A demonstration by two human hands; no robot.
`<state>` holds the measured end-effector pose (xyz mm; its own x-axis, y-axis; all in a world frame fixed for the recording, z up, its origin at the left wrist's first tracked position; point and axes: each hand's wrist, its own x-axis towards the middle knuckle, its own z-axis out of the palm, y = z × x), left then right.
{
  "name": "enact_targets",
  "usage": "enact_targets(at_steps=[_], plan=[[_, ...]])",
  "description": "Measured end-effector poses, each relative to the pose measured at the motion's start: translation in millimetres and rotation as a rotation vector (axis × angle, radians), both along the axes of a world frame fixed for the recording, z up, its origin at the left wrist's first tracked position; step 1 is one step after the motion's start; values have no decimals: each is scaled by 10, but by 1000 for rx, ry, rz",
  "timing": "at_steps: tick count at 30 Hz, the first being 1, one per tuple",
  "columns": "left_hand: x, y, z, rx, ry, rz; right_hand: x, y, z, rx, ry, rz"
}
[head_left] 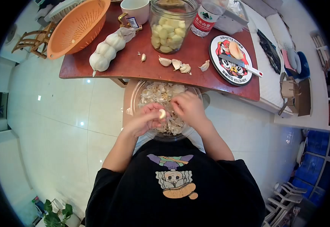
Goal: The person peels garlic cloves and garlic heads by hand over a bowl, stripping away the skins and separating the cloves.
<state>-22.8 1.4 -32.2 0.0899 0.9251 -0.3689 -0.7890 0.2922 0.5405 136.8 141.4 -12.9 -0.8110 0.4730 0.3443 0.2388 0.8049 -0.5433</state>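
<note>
My left hand (145,118) is closed on a pale garlic clove (162,113), pinched at the fingertips. Just to the right, my right hand (190,109) has its fingers curled together; whatever may be between them is hidden. Both hands are above a clear round bowl (134,99) full of papery garlic skins (159,93). On the table's near edge lie several unpeeled garlic cloves (176,64) and a smaller single clove (143,57). Behind them stands a glass jar (172,10) with many peeled cloves (168,34) inside.
The red-brown table (134,71) holds a string of garlic bulbs (107,51), an orange colander (79,26), a white mug (135,10) and a water bottle (206,19). To the right, a knife (235,61) rests across a round patterned board (225,72).
</note>
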Motion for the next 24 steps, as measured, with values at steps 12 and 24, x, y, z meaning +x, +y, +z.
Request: enact_targets(at_steps=[12,24], plan=[[120,63,-99,16,70,296,64,-98,160,-161,74,39],[238,66,2,93,369,377,3,-160,166,-285,173,10]])
